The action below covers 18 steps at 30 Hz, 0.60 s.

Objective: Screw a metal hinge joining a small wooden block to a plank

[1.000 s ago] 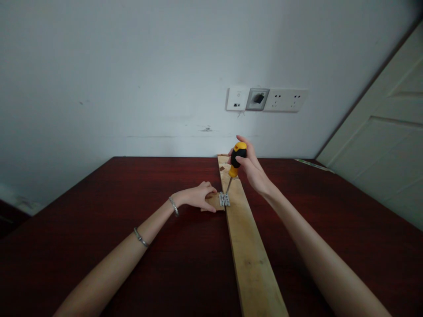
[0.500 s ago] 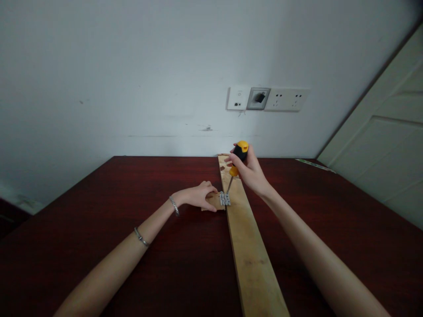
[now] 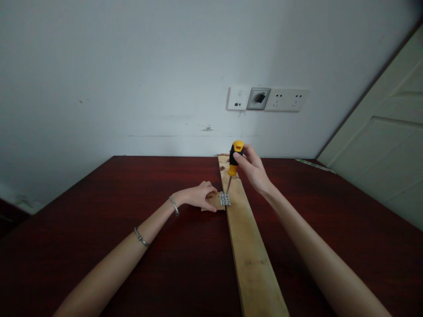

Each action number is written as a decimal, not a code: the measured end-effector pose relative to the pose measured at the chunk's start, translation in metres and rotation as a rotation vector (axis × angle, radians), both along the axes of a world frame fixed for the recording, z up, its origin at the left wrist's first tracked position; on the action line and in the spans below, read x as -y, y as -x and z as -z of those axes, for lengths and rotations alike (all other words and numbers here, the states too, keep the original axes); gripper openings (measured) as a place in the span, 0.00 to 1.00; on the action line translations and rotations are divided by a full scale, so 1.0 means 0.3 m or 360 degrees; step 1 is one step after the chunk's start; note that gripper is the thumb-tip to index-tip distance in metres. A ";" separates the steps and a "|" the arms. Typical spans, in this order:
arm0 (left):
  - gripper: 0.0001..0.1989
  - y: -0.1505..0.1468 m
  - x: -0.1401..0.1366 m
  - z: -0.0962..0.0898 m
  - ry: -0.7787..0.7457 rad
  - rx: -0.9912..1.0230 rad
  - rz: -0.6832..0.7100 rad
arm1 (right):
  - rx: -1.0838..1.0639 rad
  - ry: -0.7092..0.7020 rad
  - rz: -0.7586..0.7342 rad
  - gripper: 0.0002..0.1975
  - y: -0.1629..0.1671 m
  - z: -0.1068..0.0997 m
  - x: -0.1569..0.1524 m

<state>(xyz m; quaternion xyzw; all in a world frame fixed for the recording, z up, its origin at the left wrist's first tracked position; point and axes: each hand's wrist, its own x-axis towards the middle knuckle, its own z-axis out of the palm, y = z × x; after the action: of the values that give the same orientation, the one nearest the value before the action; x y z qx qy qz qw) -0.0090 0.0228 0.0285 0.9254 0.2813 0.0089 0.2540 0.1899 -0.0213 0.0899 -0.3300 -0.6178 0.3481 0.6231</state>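
Observation:
In my right hand [image 3: 254, 168] is a yellow and black screwdriver [image 3: 236, 154], held nearly upright by its handle. Its tip meets the right leaf of a silver metal hinge [image 3: 225, 199]. That hinge bridges a long wooden board [image 3: 249, 246] and a small wooden block [image 3: 216, 202] at the board's left edge. My left hand [image 3: 201, 196] grips the small block, thumb on the near side and fingers on the far side. Screw heads on the hinge are too small to make out.
A dark red wooden table [image 3: 158, 264] lies beneath everything, its far edge against a white wall [image 3: 132, 79]. Sockets [image 3: 287, 99] and a black plug [image 3: 261, 97] are on the wall. A thin patterned strip [image 3: 315, 165] lies at the far right, near a pale panelled door [image 3: 386, 141].
The fingers of my right hand have loosened and shifted around the screwdriver handle, which now stands a little more upright. My left hand, the block and the board have stayed put.

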 end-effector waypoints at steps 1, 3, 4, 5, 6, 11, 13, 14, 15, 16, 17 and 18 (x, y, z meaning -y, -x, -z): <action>0.34 0.000 0.000 0.001 0.0000 -0.0002 0.0001 | -0.0007 -0.0027 0.0026 0.14 0.002 -0.009 0.007; 0.34 0.000 -0.001 0.003 -0.0003 -0.0014 -0.0003 | -0.0038 -0.0063 0.0032 0.16 0.008 -0.019 0.014; 0.33 0.000 -0.001 0.004 -0.0007 -0.0018 -0.0006 | -0.0053 -0.0065 0.0021 0.17 0.011 -0.020 0.015; 0.33 0.000 -0.002 0.005 -0.0011 -0.0019 -0.0007 | -0.0063 -0.0061 0.0009 0.17 0.014 -0.019 0.014; 0.33 -0.001 -0.002 0.006 -0.0014 -0.0019 -0.0004 | -0.0067 -0.0049 0.0001 0.17 0.016 -0.017 0.011; 0.34 -0.001 -0.006 0.012 -0.0039 0.0008 0.0007 | -0.0208 0.0070 -0.0107 0.18 0.016 -0.002 -0.007; 0.34 -0.001 -0.006 0.012 -0.0030 -0.0004 0.0001 | -0.0272 0.0118 -0.0156 0.19 0.011 0.000 -0.012; 0.33 -0.001 -0.006 0.011 -0.0024 -0.0013 -0.0002 | -0.0263 0.0125 -0.0160 0.18 0.008 0.000 -0.013; 0.33 -0.001 -0.006 0.010 -0.0023 -0.0019 -0.0005 | -0.0224 0.0119 -0.0145 0.17 0.006 -0.001 -0.013; 0.33 -0.001 -0.005 0.009 -0.0023 -0.0022 -0.0009 | -0.0169 0.0100 -0.0116 0.15 0.004 -0.003 -0.010; 0.33 -0.001 -0.005 0.008 -0.0022 -0.0020 -0.0010 | -0.0117 0.0072 -0.0075 0.14 0.003 -0.005 -0.007; 0.34 0.000 -0.004 0.008 -0.0019 -0.0017 -0.0010 | -0.0075 0.0047 -0.0036 0.13 0.004 -0.008 -0.003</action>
<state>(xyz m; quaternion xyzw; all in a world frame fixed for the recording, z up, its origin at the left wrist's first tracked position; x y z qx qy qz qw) -0.0088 0.0240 0.0263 0.9260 0.2855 0.0064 0.2469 0.1888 -0.0204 0.0923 -0.3238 -0.6015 0.3716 0.6287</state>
